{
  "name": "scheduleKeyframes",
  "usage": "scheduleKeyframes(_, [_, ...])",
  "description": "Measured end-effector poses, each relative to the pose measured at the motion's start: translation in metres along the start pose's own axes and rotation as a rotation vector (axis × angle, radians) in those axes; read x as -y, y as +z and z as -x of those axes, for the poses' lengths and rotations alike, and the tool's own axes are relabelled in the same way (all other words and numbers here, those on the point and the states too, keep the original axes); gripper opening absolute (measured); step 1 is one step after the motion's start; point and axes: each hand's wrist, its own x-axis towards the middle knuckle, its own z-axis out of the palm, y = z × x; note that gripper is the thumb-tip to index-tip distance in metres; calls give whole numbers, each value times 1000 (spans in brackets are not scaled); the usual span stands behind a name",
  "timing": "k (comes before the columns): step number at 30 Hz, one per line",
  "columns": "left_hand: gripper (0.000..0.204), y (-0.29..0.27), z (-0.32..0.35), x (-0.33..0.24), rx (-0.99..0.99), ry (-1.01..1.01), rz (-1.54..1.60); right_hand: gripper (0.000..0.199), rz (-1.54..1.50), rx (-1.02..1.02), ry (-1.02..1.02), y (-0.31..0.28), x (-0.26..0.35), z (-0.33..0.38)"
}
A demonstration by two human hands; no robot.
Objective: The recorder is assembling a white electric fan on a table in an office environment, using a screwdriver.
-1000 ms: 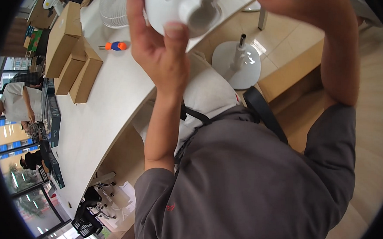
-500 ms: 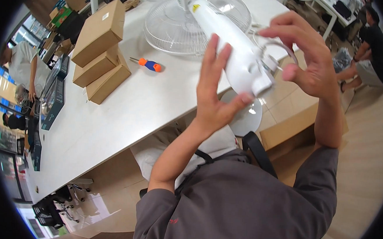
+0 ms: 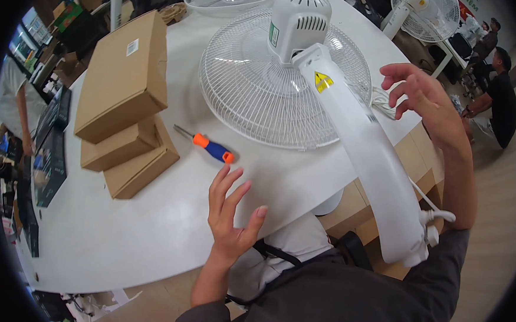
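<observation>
Fan [image 3: 344, 107] lies face-down at 12 o'clock on the worktop [image 3: 147, 231], neck [image 3: 368, 153] running to 4, past the edge. Half a second ago the left hand [image 3: 233, 230] was on that neck; now it's off, so fan looks self-supported. Both hands empty, half-curled: left at 7, right hand [image 3: 432, 109] at 2. Screwdriver [image 3: 214, 149] at 9. Stacked boxes [image 3: 121, 85] at 10, look closed, contents hidden.

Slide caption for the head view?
Left hand and right hand open beside a white fan, screwdriver on the table.

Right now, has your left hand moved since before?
Yes: the left hand has come off the fan neck and, in this view, shifted toward the screwdriver.
</observation>
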Motion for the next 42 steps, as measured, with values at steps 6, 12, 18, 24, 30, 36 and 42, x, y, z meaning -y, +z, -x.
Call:
scheduleKeyframes(6, [50,5,21,17,53,-177,-117,76,14,114,271,27,-8,-51])
scheduleKeyframes(12, [57,10,17,16,156,-273,-175,87,-231,147,458,56,-10,-64])
scheduleKeyframes(18, [55,14,23,25,147,-340,-169,100,-590,61,620,69,-25,-76])
scheduleKeyframes(24, [47,-9,-7,-17,96,-538,-1,91,-568,-39,677,72,-8,-71])
scheduleKeyframes(30, [40,-11,-64,-46,58,-566,159,91,-676,-55,664,72,-12,-71])
scheduleKeyframes(36, [37,13,-113,-51,42,-641,336,92,-573,-57,612,77,-18,-71])
scheduleKeyframes(42, [32,6,-87,-28,-36,-791,256,82,-13,-244,313,81,2,-70])
